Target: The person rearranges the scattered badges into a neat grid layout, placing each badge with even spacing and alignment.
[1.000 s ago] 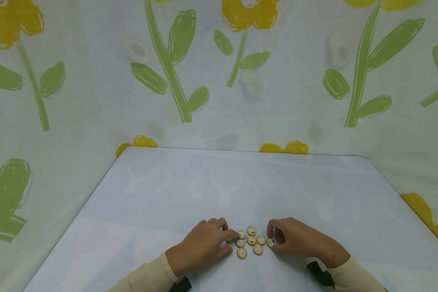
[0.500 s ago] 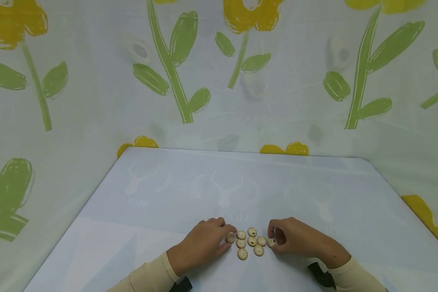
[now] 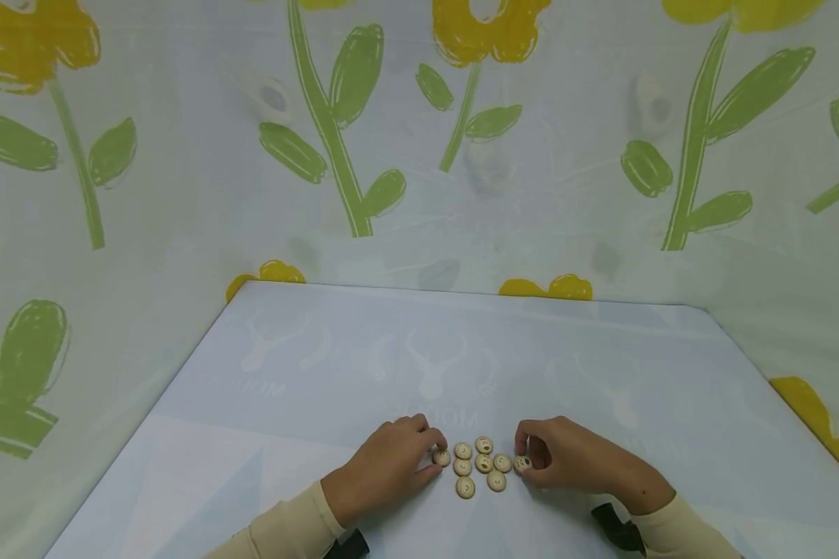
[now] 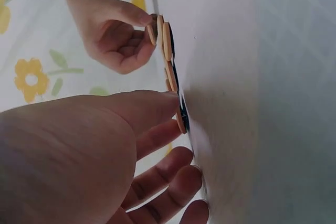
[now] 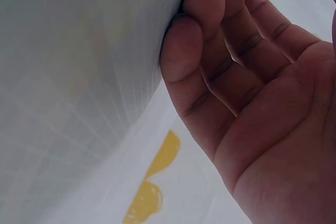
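Observation:
Small round wooden discs with dark face-like marks lie close together near the table's front. My left hand (image 3: 388, 466) pinches the leftmost wooden disc (image 3: 441, 458) between thumb and forefinger; the left wrist view shows this disc (image 4: 181, 123) edge-on at the fingertips. At the group's other end, my right hand (image 3: 569, 456) pinches the rightmost disc (image 3: 522, 463) by its rim. Between the hands lie several more discs, among them a front one (image 3: 465, 487) and a back one (image 3: 484, 445). In the right wrist view, curled fingers (image 5: 181, 51) rest along the tabletop, the disc hidden.
The pale table (image 3: 363, 334) carries faint deer-head prints and stretches away behind the discs. A white curtain (image 3: 545, 194) with yellow flowers and green leaves hangs around its back and sides. Dark straps (image 3: 615, 528) sit at both wrists.
My left forefinger has drawn back from over the neighbouring disc to the far rim of the leftmost disc, which now shows. The right hand keeps its hold; the view has shifted slightly.

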The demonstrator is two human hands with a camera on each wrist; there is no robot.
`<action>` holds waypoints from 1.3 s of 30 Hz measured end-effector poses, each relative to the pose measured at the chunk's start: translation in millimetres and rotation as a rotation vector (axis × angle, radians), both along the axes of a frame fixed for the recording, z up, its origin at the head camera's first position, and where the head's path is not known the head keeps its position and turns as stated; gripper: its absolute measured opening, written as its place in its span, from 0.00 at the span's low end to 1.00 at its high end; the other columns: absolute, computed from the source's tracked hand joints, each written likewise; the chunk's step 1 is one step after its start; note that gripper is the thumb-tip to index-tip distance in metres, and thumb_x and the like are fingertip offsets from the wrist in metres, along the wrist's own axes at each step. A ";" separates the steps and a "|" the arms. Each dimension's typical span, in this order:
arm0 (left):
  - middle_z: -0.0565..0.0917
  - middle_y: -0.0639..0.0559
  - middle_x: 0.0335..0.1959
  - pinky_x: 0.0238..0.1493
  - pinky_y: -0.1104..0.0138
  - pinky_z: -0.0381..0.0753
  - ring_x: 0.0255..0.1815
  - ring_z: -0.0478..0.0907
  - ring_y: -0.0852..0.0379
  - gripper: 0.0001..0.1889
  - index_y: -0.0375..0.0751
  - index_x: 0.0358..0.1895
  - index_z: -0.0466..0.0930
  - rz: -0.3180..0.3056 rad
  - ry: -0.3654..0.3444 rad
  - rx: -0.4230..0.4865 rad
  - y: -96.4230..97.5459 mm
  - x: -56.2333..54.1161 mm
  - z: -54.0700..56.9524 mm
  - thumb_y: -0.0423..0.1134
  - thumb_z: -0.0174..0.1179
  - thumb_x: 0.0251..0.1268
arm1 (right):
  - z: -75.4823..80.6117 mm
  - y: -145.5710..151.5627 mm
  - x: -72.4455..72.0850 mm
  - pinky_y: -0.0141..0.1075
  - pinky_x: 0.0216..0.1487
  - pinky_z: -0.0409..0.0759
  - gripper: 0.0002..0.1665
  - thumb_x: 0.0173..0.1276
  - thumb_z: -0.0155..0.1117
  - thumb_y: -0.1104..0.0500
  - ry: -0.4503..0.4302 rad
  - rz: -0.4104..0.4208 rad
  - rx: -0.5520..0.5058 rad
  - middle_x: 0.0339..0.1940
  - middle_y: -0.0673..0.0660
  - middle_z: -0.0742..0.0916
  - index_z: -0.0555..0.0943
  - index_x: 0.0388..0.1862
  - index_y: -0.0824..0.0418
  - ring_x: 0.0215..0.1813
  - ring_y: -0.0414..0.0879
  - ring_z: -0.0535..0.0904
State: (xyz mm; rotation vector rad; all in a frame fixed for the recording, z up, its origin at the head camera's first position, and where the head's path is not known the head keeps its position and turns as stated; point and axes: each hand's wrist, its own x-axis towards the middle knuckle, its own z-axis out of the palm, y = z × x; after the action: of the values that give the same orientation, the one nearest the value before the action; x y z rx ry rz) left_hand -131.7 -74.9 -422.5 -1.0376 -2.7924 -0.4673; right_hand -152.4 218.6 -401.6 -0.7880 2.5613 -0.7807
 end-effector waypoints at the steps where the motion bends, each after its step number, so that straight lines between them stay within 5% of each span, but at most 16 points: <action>1: 0.80 0.59 0.35 0.32 0.69 0.72 0.33 0.74 0.66 0.09 0.51 0.44 0.86 0.001 0.000 0.003 -0.2 0.0 -0.5 0.44 0.70 0.62 | 0.2 -0.3 0.1 0.29 0.27 0.73 0.11 0.60 0.74 0.56 -0.007 -0.006 0.001 0.23 0.42 0.78 0.78 0.36 0.50 0.27 0.31 0.71; 26: 0.79 0.59 0.35 0.34 0.68 0.74 0.33 0.72 0.67 0.10 0.52 0.46 0.87 0.037 -0.080 -0.005 -0.2 -0.3 1.7 0.46 0.69 0.63 | 7.4 -3.1 1.6 0.29 0.26 0.74 0.11 0.62 0.73 0.56 0.059 -0.048 0.027 0.22 0.42 0.78 0.77 0.37 0.50 0.25 0.32 0.71; 39: 0.79 0.58 0.35 0.32 0.69 0.71 0.32 0.72 0.66 0.09 0.52 0.45 0.86 0.017 -0.044 0.003 0.8 -0.4 -0.6 0.44 0.69 0.63 | 11.7 -11.4 -5.3 0.29 0.25 0.73 0.11 0.64 0.72 0.56 0.150 -0.126 0.039 0.21 0.42 0.77 0.77 0.40 0.51 0.23 0.33 0.71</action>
State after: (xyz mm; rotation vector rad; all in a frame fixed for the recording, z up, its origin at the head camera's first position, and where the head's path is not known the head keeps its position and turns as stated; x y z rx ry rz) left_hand -132.1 -74.1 -423.1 -1.0137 -2.8359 -0.4984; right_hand -157.8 207.2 -389.9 -0.7039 2.7738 -0.7315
